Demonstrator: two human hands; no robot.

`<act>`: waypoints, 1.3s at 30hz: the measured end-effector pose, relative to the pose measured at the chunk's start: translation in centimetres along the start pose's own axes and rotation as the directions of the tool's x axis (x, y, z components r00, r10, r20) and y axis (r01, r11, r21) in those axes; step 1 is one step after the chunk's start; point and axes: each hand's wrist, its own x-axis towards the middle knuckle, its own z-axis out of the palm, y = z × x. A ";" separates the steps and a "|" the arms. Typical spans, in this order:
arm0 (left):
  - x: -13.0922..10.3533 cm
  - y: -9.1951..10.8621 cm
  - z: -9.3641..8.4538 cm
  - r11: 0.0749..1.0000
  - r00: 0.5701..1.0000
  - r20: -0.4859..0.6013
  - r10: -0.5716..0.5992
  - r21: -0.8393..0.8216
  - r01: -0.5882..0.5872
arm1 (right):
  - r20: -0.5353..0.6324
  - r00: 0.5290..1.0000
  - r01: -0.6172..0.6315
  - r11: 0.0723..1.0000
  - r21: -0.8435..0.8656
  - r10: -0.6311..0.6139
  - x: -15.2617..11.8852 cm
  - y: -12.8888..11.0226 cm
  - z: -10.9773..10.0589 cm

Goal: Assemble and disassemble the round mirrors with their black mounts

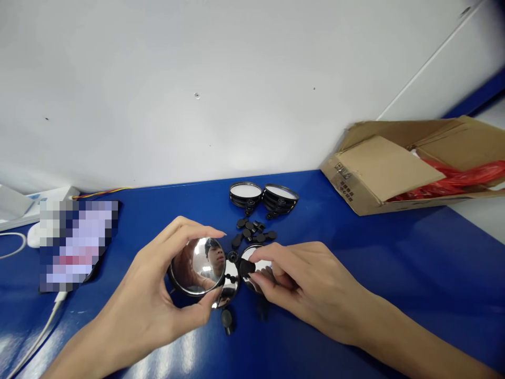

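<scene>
My left hand point(169, 289) grips a round convex mirror point(199, 266) by its rim, thumb below and fingers above, its reflective face up. Between thumb and forefinger, my right hand point(300, 279) pinches a small black plastic part point(247, 267). Under that part lies another round mirror point(263, 256), partly covered by my fingers. A third mirror point(230, 287) shows between the two hands, partly behind the held one. Several loose black parts point(250, 230) form a small pile beyond my hands. One more black part point(227, 321) lies nearer me.
Two stacks of round mirrors, a left one point(245, 195) and a right one point(280, 199), stand near the white wall point(236, 105). An open cardboard box point(351, 184) with red plastic is at right. A phone point(79, 247) with a white cable point(47, 326) lies left on the blue table point(315, 337).
</scene>
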 end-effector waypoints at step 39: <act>-0.6 1.1 1.0 0.999 1.000 0.007 0.028 -0.017 -0.028 | -0.089 0.996 0.042 0.994 0.097 -0.033 -0.5 0.6 1.0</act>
